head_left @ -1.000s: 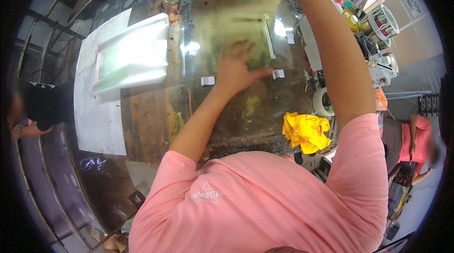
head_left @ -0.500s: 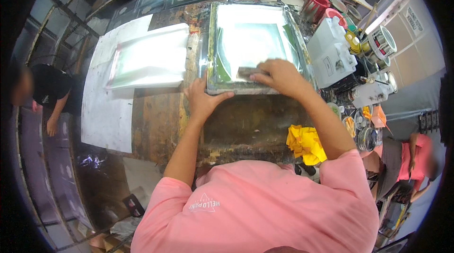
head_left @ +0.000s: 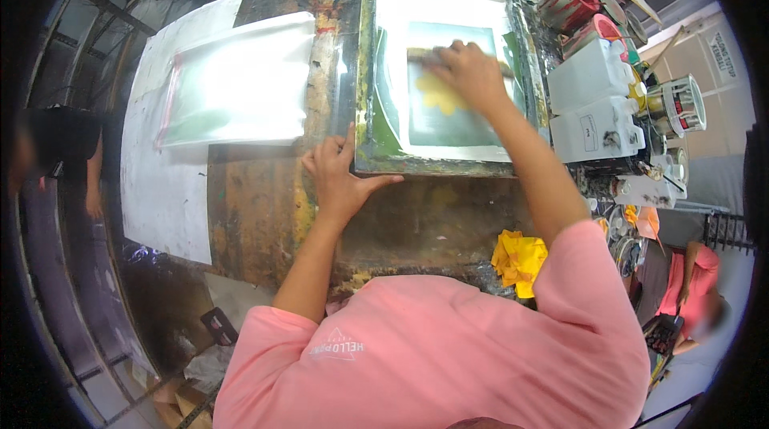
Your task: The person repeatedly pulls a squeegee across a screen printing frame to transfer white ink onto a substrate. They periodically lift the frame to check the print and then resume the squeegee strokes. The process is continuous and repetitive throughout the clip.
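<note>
One screen-printing frame [head_left: 376, 100] lay flat on the far middle of the worn tabletop [head_left: 256, 205], green-stained rim, pale mesh with a darker rectangle and one yellow flower-shaped patch [head_left: 439, 94] in it. Right hand [head_left: 469, 75] sat over the mesh near the frame's far side, fingers curled tight around one squeegee [head_left: 416, 53], its blade end sticking out to the left of the knuckles and touching the mesh. Left hand [head_left: 340, 177] lay palm down at the frame's near left corner, fingers spread, thumb lying along the near rim, fingertips up against the left rim. One white sheet with a reddish edge [head_left: 240, 84] lay just left of the frame, on a larger white sheet [head_left: 164, 189] covering the tabletop's left part. One yellow cloth [head_left: 517, 257], crumpled, sat at the near edge of the tabletop, right of the wearer's pink-sleeved arm. Right of the frame: two white boxy containers [head_left: 597, 100], two red pots [head_left: 573, 4] beyond them, several cans and jars, count unclear. Two other people were at the picture's edges: one in dark clothing [head_left: 60, 149] far left, one in a red top [head_left: 697, 277] lower right, both well apart from the frame.
</note>
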Demonstrator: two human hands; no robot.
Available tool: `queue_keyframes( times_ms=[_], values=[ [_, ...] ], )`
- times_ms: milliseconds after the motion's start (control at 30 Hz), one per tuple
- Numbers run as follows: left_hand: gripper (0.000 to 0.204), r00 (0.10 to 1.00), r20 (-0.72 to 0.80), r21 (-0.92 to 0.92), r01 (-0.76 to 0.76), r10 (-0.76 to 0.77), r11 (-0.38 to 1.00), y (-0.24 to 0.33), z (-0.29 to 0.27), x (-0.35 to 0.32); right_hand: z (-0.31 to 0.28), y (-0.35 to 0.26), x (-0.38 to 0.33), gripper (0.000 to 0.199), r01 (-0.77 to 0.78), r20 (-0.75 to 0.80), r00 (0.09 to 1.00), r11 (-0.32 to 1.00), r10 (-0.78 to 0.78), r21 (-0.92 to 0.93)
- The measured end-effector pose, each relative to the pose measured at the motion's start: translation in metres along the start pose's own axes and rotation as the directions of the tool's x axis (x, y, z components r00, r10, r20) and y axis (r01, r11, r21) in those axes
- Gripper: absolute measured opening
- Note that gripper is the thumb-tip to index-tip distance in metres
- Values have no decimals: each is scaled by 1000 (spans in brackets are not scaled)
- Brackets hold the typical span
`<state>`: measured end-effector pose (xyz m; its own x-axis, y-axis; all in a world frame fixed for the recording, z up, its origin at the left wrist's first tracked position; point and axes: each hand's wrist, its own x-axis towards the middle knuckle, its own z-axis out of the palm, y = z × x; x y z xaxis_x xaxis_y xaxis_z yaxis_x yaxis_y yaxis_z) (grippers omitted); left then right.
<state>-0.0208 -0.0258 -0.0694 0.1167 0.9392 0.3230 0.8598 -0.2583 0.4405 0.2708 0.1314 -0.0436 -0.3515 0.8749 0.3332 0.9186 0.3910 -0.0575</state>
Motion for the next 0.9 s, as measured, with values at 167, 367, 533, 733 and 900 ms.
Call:
queue_keyframes(
  times_ms=[167, 367, 533, 733, 900],
  values=[
    [129, 996, -74, -17, -58, 57, 998, 3, -3, 3, -11, 62, 102, 55, 57, 219, 973, 994, -75, 91],
    [128, 997, -80, -192, -32, 17, 981, 0, 3, 0, 8, 59, 91, 43, 24, 36, 999, 998, -26, 50],
    [126, 997, -72, -166, -36, 25, 985, -3, 7, -1, -12, 13, 9, 44, 61, 12, 998, 997, -62, 40],
    [120, 998, 14, -189, 62, -60, 980, 3, -1, -2, -87, -70, -95, 41, 27, 158, 987, 998, -35, 51],
    [112, 987, 50, -462, 159, -153, 873, 29, -24, 7, -134, -80, -94, 37, 74, 46, 996, 995, -77, 73]
  ],
)
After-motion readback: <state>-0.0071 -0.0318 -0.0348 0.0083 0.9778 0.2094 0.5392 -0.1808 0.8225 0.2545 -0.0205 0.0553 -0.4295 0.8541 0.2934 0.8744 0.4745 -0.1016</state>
